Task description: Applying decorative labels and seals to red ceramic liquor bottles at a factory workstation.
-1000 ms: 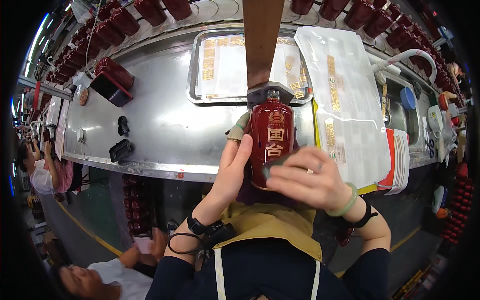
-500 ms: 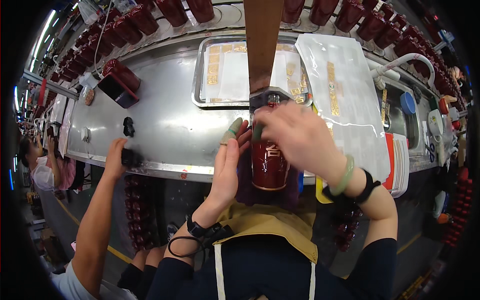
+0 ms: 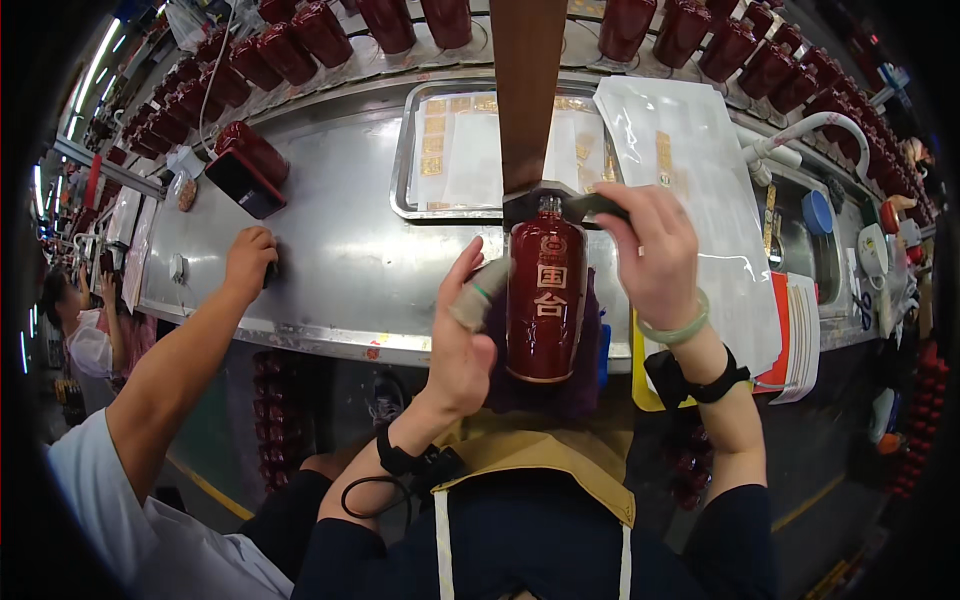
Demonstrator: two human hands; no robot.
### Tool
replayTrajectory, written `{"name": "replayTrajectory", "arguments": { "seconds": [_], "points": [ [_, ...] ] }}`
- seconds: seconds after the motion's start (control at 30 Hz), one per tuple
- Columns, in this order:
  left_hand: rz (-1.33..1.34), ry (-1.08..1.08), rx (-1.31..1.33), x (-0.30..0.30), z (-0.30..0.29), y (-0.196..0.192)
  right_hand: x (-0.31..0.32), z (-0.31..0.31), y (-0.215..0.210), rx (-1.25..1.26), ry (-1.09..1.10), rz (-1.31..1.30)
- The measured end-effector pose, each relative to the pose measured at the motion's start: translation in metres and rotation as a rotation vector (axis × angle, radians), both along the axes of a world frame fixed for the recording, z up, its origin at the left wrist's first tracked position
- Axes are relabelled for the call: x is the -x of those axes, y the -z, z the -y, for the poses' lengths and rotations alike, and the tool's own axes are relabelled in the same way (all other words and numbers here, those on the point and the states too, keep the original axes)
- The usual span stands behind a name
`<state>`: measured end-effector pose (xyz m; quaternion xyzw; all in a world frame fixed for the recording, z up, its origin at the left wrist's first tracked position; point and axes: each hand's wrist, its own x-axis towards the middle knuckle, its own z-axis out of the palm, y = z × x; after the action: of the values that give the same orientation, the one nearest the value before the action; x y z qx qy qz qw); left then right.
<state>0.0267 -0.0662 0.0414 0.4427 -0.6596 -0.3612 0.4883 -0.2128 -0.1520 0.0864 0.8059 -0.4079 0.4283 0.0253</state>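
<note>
Lining the far side of the steel table (image 3: 340,270), dark red bottles (image 3: 447,22) stand in a curving row. A brown post (image 3: 528,100) comes down from the upper edge, hiding part of a metal tray (image 3: 403,175) of gold labels. To the right lie white sheets (image 3: 725,240), with a blue cup (image 3: 817,213) beyond them by the sink. On the left, a black-screened device (image 3: 243,186) leans by another red bottle (image 3: 262,150), and a co-worker's hand (image 3: 250,262) touches a small dark object at the table. The gold-marked bottle (image 3: 545,300) lies between the person's two hands over a purple cloth (image 3: 590,335), neck toward the post, base toward the apron. The left hand (image 3: 465,340) is beside it, fingers loosely spread; whether the blurred, sleeved finger touches the glass cannot be told. The right hand (image 3: 648,235), near the neck, pinches a dark flat piece (image 3: 604,206) between thumb and fingers.
</note>
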Motion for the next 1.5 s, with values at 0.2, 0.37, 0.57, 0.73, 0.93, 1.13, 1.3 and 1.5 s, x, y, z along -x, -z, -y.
{"name": "replayTrajectory", "arguments": {
  "seconds": [0.2, 0.37, 0.57, 0.73, 0.93, 1.13, 1.3, 1.5],
  "points": [
    [0.649, 0.305, 0.454, -0.016, 0.037, 0.002, 0.008, -0.046, -0.009, -0.208, 0.133, 0.322],
    [0.678, 0.330, 0.565, -0.015, 0.081, 0.003, 0.021, -0.080, 0.002, -0.306, 0.225, 0.409],
    [0.497, 0.471, 0.464, -0.010, 0.115, 0.001, 0.026, -0.103, 0.013, -0.406, 0.309, 0.547],
    [0.514, 0.409, 0.564, -0.016, 0.104, 0.011, 0.027, -0.110, 0.020, -0.444, 0.315, 0.616],
    [0.574, 0.434, 0.590, -0.024, 0.093, 0.008, 0.018, -0.100, 0.017, -0.486, 0.263, 0.655],
    [0.508, 0.433, 0.540, -0.008, 0.119, 0.004, 0.002, -0.070, -0.009, -0.401, 0.210, 0.546],
    [0.384, 0.206, 0.407, -0.009, 0.101, 0.024, -0.013, -0.041, -0.021, -0.006, 0.021, 0.009],
    [0.134, -0.084, 0.224, -0.024, 0.047, 0.039, -0.044, -0.064, -0.009, -0.051, -0.453, -0.295]
  ]
}}
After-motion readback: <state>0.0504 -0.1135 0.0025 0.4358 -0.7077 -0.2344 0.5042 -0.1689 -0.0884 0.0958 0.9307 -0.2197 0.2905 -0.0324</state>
